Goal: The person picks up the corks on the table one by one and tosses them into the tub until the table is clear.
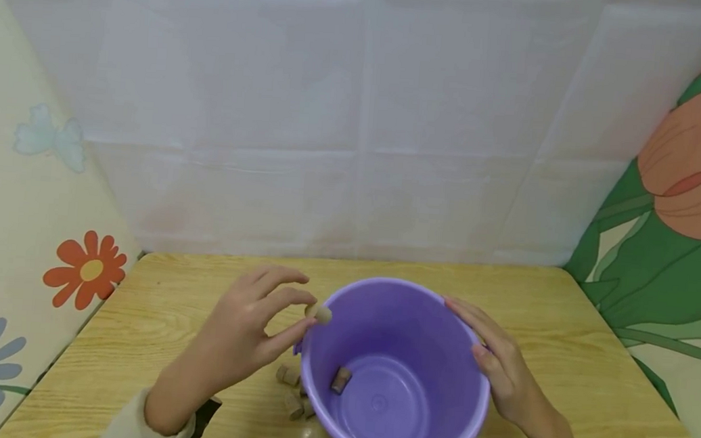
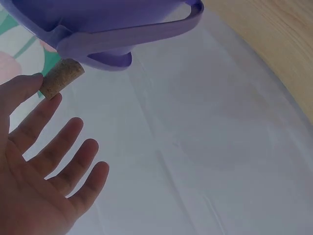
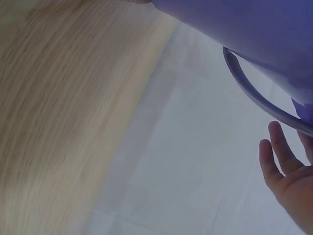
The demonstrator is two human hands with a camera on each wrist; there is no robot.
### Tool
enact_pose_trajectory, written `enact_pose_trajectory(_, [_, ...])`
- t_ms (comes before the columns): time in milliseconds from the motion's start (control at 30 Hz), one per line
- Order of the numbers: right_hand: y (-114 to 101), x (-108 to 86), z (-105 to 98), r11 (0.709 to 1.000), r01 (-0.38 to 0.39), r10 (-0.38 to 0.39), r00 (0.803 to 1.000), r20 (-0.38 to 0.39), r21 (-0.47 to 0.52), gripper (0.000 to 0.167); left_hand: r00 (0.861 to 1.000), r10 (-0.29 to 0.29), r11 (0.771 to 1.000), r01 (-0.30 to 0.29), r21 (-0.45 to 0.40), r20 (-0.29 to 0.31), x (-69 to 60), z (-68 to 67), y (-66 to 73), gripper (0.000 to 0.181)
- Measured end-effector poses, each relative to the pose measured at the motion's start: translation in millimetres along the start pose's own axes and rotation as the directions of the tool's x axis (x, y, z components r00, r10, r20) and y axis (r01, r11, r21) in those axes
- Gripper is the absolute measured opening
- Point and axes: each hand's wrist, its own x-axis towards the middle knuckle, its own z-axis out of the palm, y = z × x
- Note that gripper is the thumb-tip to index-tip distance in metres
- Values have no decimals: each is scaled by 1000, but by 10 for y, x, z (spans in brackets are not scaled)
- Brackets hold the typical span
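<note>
A cork (image 2: pixel 62 78) is pinched between the thumb and index fingertip of my left hand (image 1: pixel 239 326), whose other fingers are spread. In the head view the pinched cork (image 1: pixel 323 314) is at the left rim of a purple bucket (image 1: pixel 397 291). Inside the bucket, another cork (image 1: pixel 342 380) lies on the bottom near the left wall. My right hand (image 1: pixel 507 372) holds the bucket's right rim, thumb at the edge and fingers along the outside. The right wrist view shows only part of this hand (image 3: pixel 296 183), below the bucket's handle (image 3: pixel 259 100).
Several corks (image 1: pixel 293 405) lie on the wooden table (image 1: pixel 199 290) just left of the bucket, some partly hidden behind it. A white sheet (image 1: pixel 261 104) hangs behind the table. Panels with printed flowers (image 1: pixel 90 270) stand on both sides.
</note>
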Motion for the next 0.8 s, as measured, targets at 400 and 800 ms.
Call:
enact_pose_trajectory(400, [14,-3,31,1000,3,-2,999,-39,25,51,994,0,999,5,-39,109,6,188,163,17])
enact_pose_trajectory(800, [13,-4,33,999,-10,12,999,-33,52,51,985,33,997,-20,-79,170,-21,279,221,23])
